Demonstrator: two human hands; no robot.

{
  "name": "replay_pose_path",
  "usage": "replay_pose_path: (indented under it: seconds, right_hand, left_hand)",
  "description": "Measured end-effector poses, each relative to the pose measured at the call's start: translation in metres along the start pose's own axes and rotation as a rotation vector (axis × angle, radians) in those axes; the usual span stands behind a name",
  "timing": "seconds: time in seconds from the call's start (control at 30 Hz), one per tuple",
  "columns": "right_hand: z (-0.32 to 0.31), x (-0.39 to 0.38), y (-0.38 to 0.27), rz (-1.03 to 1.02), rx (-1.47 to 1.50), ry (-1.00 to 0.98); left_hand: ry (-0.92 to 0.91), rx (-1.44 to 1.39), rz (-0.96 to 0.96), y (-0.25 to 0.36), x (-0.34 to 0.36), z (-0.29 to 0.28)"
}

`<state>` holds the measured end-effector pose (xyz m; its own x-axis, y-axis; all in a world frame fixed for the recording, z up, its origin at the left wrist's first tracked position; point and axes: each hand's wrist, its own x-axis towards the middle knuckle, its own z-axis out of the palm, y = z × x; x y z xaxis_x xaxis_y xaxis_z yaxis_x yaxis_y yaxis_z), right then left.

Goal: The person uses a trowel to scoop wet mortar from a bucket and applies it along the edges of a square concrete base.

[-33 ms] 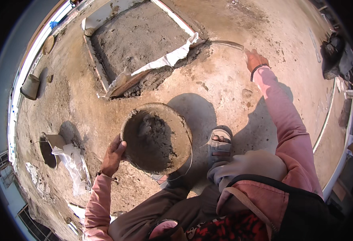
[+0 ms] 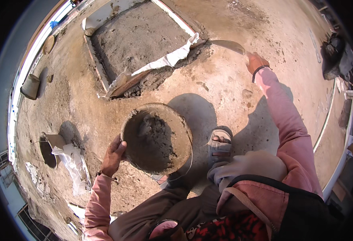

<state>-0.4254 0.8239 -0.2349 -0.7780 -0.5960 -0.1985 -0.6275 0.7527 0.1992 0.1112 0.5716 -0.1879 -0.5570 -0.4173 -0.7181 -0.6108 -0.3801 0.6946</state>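
Observation:
My left hand (image 2: 114,156) is closed on the near-left rim of a round bucket (image 2: 183,140), its thumb over the edge. Grey wet mortar (image 2: 154,134) coats the bucket's inside and lies in a heap in it. A thin wire handle hangs down on the bucket's near side. Out at the far right, my right hand (image 2: 257,62) is wrapped round the handle of a trowel (image 2: 229,45). The trowel's long, narrow blade points left, its tip by the corner of a framed bed of mortar (image 2: 140,40). Most of the trowel's handle is hidden in my fist.
A white sheet (image 2: 166,60) hangs over the bed's near board. On the left lie a tipped bucket (image 2: 48,150) with a white sack (image 2: 74,168) beside it, and another bucket (image 2: 30,86). My sandalled foot (image 2: 220,142) is right of the mortar bucket. Dark bags (image 2: 333,56) stand far right.
The trowel blade has turned from nearly edge-on to showing its flat face. My right hand has shifted slightly right and nearer. The left hand and bucket have stayed put.

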Motion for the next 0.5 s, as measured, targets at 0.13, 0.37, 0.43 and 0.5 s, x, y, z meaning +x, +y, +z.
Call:
replay_pose_path:
  seconds: [0.13, 0.37, 0.43, 0.5]
  right_hand:
    - [0.024, 0.011, 0.015, 0.02, 0.739, -0.512]
    - [0.032, -0.027, -0.09, 0.307, 1.388, -0.716]
    - [0.023, -0.048, -0.129, 0.27, 1.435, -0.755]
    - [0.024, -0.06, -0.155, 0.156, 1.4, -0.84]
  left_hand:
    - [-0.021, -0.007, 0.004, 0.001, 0.005, 0.007]
    - [-0.003, 0.007, -0.006, 0.01, 0.002, 0.01]
    - [0.004, 0.038, 0.023, 0.01, 0.0, 0.01]
    - [0.007, 0.054, 0.034, 0.011, 0.0, 0.009]
